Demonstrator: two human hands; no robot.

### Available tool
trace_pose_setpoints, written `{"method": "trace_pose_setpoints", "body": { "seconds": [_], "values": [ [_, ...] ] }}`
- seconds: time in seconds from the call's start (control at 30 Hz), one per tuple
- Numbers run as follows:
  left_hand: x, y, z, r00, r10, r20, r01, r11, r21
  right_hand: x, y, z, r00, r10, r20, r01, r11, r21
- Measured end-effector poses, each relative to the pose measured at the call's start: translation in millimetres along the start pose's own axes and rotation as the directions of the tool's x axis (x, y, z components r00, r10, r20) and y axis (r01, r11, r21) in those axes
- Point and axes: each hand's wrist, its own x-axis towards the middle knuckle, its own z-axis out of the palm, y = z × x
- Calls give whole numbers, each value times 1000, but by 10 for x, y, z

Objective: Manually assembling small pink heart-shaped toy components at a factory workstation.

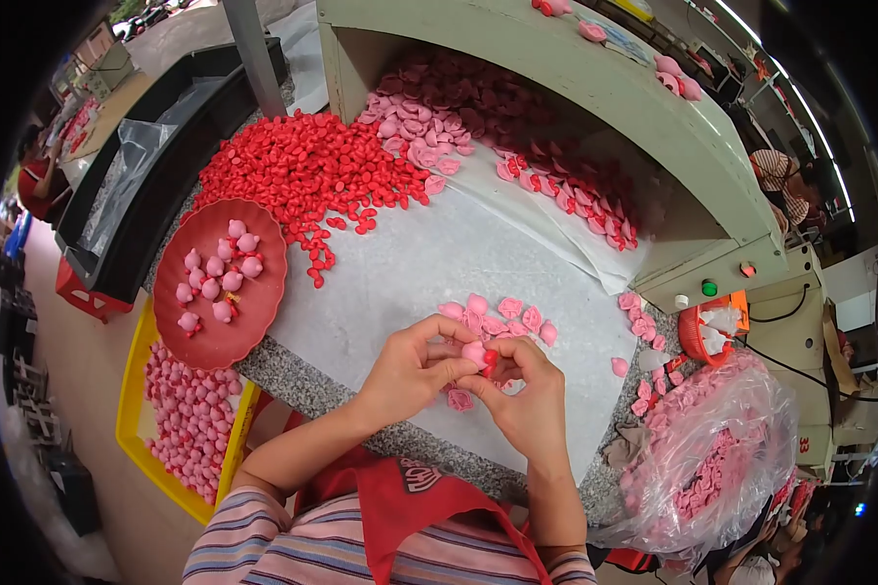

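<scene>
Near the front edge of the tabletop (419, 263), the left hand (410, 370) and right hand (527, 395) meet, fingertips pinched together on one small pink piece (474, 353) with a red piece (490, 359) against it. More loose pink pieces (502, 317) lie just behind the hands. A red dish (219, 336) holding pink pieces sits at the left edge, beside a heap of red pieces (302, 166).

Clear plastic bag (712, 439) of pink pieces at right table edge; another, seemingly empty, in black bin (132, 161) upper left.
</scene>
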Motion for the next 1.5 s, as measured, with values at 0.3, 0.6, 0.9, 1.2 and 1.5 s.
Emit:
{"method": "trace_pose_setpoints", "body": {
  "seconds": [0.3, 0.6, 0.9, 1.2, 1.5],
  "values": [
    [346, -74, 45, 996, 69, 58, -79, 976, 203, 132, 179, 1, 934, -261, -244, 187, 939, -288],
    [2012, -258, 253, 944, 292, -156, -227, 914, 336, 1693, 858, -865, 878, -357, -319, 207, 884, -418],
    [1050, -222, -339, 881, 474, 3, -288, 531, 797, 2447, 993, -1121, 878, -336, -340, -174, 438, -882],
    [261, -121, -530, 906, 419, -59, -192, 531, 826, 2295, 844, 951, 908, -414, 68, 377, 736, -562],
    [700, -248, -1020, 903, 318, -289, -190, 899, 395, 1339, 549, 695, 974, 89, 210, -120, 983, 141]
  ]
}}
